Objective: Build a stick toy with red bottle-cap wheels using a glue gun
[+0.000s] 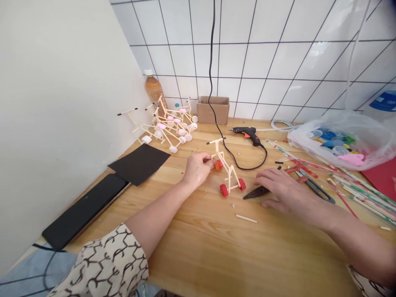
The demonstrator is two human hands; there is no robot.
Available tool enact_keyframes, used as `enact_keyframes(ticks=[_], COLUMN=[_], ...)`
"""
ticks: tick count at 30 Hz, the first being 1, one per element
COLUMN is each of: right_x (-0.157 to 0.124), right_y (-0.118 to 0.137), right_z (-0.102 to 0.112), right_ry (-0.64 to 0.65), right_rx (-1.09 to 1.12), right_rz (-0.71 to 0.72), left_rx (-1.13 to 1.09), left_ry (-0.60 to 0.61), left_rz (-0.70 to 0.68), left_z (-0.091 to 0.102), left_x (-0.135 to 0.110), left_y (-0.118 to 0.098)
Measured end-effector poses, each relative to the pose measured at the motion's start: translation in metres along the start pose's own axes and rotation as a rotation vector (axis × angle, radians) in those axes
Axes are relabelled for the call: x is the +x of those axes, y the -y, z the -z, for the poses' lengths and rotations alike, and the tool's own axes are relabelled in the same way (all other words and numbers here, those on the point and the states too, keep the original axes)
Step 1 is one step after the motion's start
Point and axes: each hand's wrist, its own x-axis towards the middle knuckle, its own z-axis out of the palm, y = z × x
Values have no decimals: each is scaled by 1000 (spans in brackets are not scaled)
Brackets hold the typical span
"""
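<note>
A small tricycle model (229,171) of pale wooden sticks stands upright on the table, with two red wheels at the near end and a red and orange wheel at the far end. My left hand (198,168) is closed, its fingers pinching the model beside that far wheel; the exact grip point is hidden. Fingers stretched out, my right hand (283,190) lies over a pair of pliers (258,192), whose dark jaws point left and whose reddish handles show behind the hand. A short loose stick (246,218) lies in front of the model.
Several similar stick models (173,128) stand at back left near a drink bottle (155,88). A glue gun (247,133) with a black cord lies behind. At right are a cutter knife (315,187), wrapped sticks (365,194) and a bag of caps (340,140). Black paper (139,163) and a phone (86,210) lie left.
</note>
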Motion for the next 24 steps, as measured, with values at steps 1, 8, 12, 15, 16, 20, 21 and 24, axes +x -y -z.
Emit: enact_keyframes(ticks=[1, 8, 12, 15, 16, 20, 21, 24], right_x=[0, 12, 14, 16, 17, 19, 19, 16], right_y=[1, 3, 2, 3, 4, 4, 3, 2], right_z=[-1, -11, -10, -11, -11, -13, -13, -11], right_ry=[8, -42, -29, -32, -37, -36, -32, -21], right_rx=[-6, 55, 54, 76, 88, 112, 111, 106], right_rz=[16, 101, 102, 106, 109, 108, 103, 75], left_rx=[2, 11, 19, 21, 19, 11, 10, 10], left_ry=[-1, -17, -22, -21, -19, -13, -13, -12], left_rz=[-2, -20, -35, -42, -43, -46, -46, -47], left_z=[0, 3, 5, 5, 4, 2, 2, 2], left_x=[0, 3, 7, 7, 7, 7, 8, 8], left_y=[-1, 0, 4, 5, 5, 6, 6, 6])
